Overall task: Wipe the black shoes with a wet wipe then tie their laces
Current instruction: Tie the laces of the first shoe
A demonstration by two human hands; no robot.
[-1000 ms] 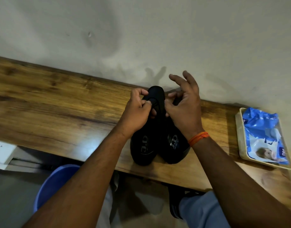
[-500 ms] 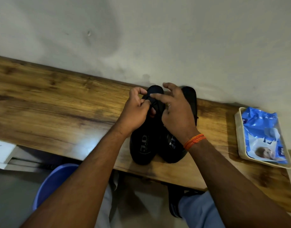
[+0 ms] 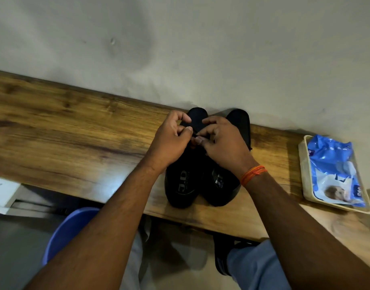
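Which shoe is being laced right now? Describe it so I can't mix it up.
On the long wooden shelf against the wall stand two black shoes. It is the left black shoe, with both hands pinching its lace; its neighbour, the right black shoe, is untouched.

— How were the arms placed?
— Both forearms reached in from six o'clock and converged toward twelve.

— And the hands?
— The left hand (image 3: pixel 169 141) sat at nine o'clock of the right hand (image 3: pixel 221 143), knuckles up, fingers curled, thumb and fingertips meeting in a pinch at the centre; what they pinched was too dark to make out.
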